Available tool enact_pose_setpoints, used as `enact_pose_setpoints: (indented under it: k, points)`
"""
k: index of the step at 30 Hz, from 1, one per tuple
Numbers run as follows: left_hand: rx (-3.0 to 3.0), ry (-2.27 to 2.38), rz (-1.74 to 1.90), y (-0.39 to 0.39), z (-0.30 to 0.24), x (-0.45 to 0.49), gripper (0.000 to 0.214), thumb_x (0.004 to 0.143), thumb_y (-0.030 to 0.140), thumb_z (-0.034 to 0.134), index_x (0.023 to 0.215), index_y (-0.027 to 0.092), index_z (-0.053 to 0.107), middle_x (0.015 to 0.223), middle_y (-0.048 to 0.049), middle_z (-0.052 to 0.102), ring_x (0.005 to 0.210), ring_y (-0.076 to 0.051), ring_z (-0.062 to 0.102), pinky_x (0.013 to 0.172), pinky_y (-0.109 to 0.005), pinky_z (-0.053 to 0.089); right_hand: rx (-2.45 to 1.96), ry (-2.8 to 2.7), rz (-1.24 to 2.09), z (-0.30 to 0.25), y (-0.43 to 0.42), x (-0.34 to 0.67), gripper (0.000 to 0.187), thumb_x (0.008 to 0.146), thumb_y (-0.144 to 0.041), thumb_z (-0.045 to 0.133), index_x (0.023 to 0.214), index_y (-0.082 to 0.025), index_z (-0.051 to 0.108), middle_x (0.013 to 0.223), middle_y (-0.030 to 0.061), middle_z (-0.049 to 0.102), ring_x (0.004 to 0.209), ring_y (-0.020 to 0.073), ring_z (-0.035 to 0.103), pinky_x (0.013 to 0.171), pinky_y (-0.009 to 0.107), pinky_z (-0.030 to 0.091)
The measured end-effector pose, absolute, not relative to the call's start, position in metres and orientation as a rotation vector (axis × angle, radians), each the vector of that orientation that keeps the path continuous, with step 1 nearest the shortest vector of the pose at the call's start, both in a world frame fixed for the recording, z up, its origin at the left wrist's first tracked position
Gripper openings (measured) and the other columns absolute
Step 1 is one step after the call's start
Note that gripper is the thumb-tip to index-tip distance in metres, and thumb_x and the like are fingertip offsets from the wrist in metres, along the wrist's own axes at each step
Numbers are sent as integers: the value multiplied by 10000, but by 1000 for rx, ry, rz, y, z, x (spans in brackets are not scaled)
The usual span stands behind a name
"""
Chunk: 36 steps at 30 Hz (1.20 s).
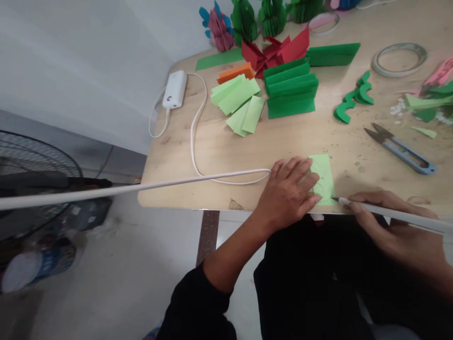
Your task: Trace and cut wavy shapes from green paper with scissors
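A light green slip of paper [323, 172] lies near the table's front edge, with curved lines drawn on it. My left hand [288, 191] rests flat over its left side, fingers stretched out and a little apart. In my right hand [392, 222] is a slim white pen [396, 212], pinched close to its dark tip. The tip meets the paper's lower right corner. Beyond my left hand are more light green slips [240, 97] and folded dark green papers [292, 92].
Thread snips [401, 148] lie at the right, near cut green scalloped pieces [354, 97] and a tape roll [399, 59]. A white cable [193, 137] runs from a power bank [175, 89] across the table. Red folded papers [274, 54] and paper figures [244, 21] stand farther back.
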State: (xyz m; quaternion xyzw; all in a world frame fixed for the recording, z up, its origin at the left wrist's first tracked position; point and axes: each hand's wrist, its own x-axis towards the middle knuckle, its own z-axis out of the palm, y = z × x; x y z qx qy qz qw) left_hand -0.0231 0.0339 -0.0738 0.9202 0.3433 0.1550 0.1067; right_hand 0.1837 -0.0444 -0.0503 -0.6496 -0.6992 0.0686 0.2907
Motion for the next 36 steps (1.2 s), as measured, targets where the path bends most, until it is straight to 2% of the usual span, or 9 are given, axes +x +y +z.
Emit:
enact_pose_setpoints:
  k: [9, 13, 18, 21, 23, 26, 29, 32, 36]
  points:
    - [2711, 1016, 453, 34, -74, -23, 374, 958, 431, 461, 1205, 187, 600, 1469, -107, 499, 1395, -296, 362, 1134, -504, 263, -1819, -1762, 230, -52, -47, 184, 192, 863, -432, 603, 852, -256, 679, 720, -19, 732, 537, 132, 628, 503, 273, 425]
    - [2703, 1016, 456, 34, -73, -23, 379, 955, 428, 470, 1210, 179, 601, 1467, -110, 502, 1391, -297, 365, 1133, -507, 263, -1859, -1781, 179, -51, -47, 184, 281, 884, -489, 558, 858, -240, 686, 721, -9, 731, 423, 101, 536, 491, 286, 406]
    - [2696, 1020, 460, 34, -73, -23, 381, 958, 424, 463, 1213, 178, 602, 1462, -112, 507, 1391, -297, 369, 1128, -509, 266, -1907, -1785, 164, -51, -48, 184, 348, 889, -547, 525, 870, -241, 690, 755, 21, 739, 573, 149, 639, 551, 295, 427]
    - [2695, 1021, 459, 34, -72, -22, 381, 960, 422, 459, 1217, 180, 601, 1465, -109, 505, 1397, -293, 360, 1129, -505, 269, -1976, -1773, 146, -51, -50, 184, 362, 886, -564, 524, 892, -248, 700, 769, 20, 738, 526, 141, 602, 535, 308, 411]
    - [2694, 1019, 456, 34, -72, -22, 381, 961, 426, 457, 1215, 183, 602, 1469, -107, 502, 1402, -292, 353, 1134, -504, 265, -1970, -1748, 167, -52, -51, 185, 301, 892, -513, 553, 928, -256, 706, 795, 12, 745, 525, 137, 603, 539, 307, 424]
    - [2686, 1022, 446, 34, -72, -21, 386, 961, 435, 453, 1220, 187, 595, 1464, -104, 506, 1407, -286, 350, 1142, -504, 262, -1815, -1797, 217, -54, -51, 184, 199, 915, -385, 558, 1001, -271, 697, 886, 16, 760, 723, 185, 696, 636, 310, 487]
    - [2668, 1036, 450, 33, -72, -20, 410, 954, 447, 460, 1237, 173, 573, 1454, -114, 514, 1406, -277, 354, 1148, -498, 267, -1567, -1915, 227, -55, -46, 182, 215, 925, -257, 541, 1104, -270, 659, 967, 36, 750, 859, 219, 706, 737, 343, 513]
    - [2656, 1046, 469, 33, -73, -20, 438, 943, 452, 478, 1251, 149, 550, 1448, -124, 516, 1408, -270, 352, 1163, -493, 262, -1324, -2050, 163, -54, -37, 180, 313, 886, -130, 572, 1183, -218, 615, 961, 66, 739, 833, 215, 690, 774, 360, 516]
    - [2669, 1039, 460, 32, -73, -20, 435, 937, 452, 488, 1237, 145, 551, 1450, -124, 512, 1409, -284, 355, 1169, -503, 260, -1193, -2228, -30, -55, -28, 180, 321, 856, -84, 597, 1169, -152, 622, 854, 85, 743, 775, 224, 676, 692, 356, 481]
